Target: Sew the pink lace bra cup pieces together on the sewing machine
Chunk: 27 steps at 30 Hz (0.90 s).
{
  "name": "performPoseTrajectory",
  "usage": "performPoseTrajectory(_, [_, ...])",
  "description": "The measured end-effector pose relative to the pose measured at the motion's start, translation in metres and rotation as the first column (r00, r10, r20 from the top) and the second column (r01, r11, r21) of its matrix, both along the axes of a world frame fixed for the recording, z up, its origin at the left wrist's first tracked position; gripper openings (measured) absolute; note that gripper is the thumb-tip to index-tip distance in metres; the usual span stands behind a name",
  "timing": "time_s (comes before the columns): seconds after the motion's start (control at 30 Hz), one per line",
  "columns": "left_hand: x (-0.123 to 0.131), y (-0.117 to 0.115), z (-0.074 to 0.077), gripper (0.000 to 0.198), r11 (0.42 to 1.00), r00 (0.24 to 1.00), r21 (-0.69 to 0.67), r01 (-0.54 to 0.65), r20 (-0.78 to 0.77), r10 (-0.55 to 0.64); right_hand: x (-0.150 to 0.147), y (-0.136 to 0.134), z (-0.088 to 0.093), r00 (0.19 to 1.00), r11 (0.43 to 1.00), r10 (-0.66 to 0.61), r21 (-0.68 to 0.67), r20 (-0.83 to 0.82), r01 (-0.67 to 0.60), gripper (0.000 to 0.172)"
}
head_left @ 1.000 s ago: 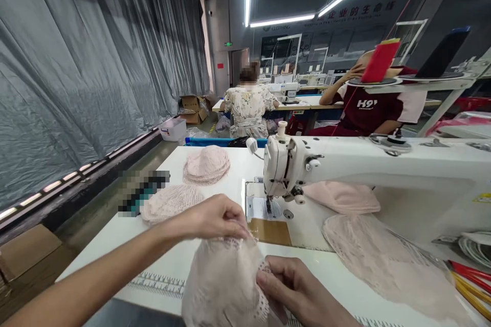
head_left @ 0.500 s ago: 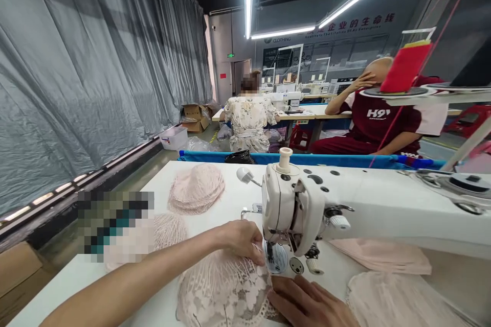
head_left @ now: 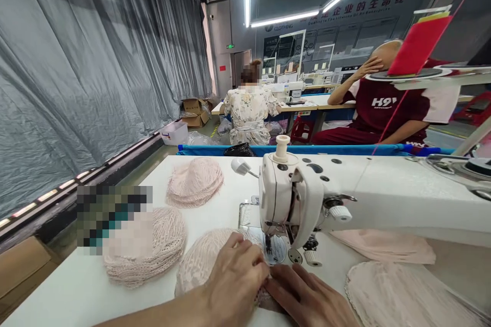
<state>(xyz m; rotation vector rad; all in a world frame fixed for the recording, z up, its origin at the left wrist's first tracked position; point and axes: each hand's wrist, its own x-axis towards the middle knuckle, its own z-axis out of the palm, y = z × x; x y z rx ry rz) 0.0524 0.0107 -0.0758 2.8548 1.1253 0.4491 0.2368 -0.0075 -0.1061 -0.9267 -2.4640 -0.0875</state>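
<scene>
A pale pink lace cup piece (head_left: 207,253) lies on the white table, left of the sewing machine's needle area (head_left: 269,250). My left hand (head_left: 238,278) is closed over its right edge, fingers bent and pressed together, covering much of the lace. Against it, my right hand (head_left: 309,296) grips the same edge just in front of the presser foot, with bent fingers and the fingertips partly hidden. Both hands nearly touch. The sewing machine (head_left: 291,199) stands right behind them.
Stacks of lace cups sit at the left (head_left: 153,250) and back left (head_left: 195,184). More pink fabric pieces (head_left: 399,291) lie at right, beside the machine arm. A red thread cone (head_left: 420,46) stands above. Ahead, one person (head_left: 249,112) sits facing away; another person (head_left: 395,107) rests a hand on the head.
My left hand has come from beside the needle toward me, down to the lace edge by my right hand. The lace cup is now more covered. My right hand has barely moved.
</scene>
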Motion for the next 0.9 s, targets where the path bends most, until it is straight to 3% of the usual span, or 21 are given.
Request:
performPoseTrajectory(0.27, [-0.004, 0.01, -0.001, 0.008, 0.998, 0.998, -0.049, -0.043, 0.054, 0.046, 0.019, 0.001, 0.006, 1.0, 0.999, 0.004, 0.05, -0.018, -0.003, 0.046])
performPoseTrajectory(0.43, [-0.004, 0.008, -0.001, 0.007, 0.996, 0.992, -0.066, -0.054, 0.111, 0.061, 0.019, 0.005, -0.006, 0.998, 0.993, 0.044, 0.111, 0.038, -0.048, 0.042])
performPoseTrajectory(0.57, [-0.002, 0.008, -0.005, 0.008, 0.997, 0.994, -0.035, -0.063, 0.091, 0.066, 0.015, 0.007, -0.025, 0.998, 0.961, 0.002, 0.276, -0.063, 0.015, 0.045])
performPoseTrajectory(0.77, [0.001, 0.007, -0.005, 0.008, 0.997, 0.997, 0.01, -0.077, 0.031, 0.076, 0.012, 0.006, -0.032, 0.997, 0.969, -0.01, 0.247, -0.071, 0.028, 0.038])
performPoseTrajectory(0.9, [0.002, 0.004, -0.007, 0.013, 0.992, 0.998, 0.112, -0.065, 0.003, 0.066, 0.009, 0.006, -0.029, 0.99, 0.961, 0.012, 0.275, -0.141, 0.027, 0.039])
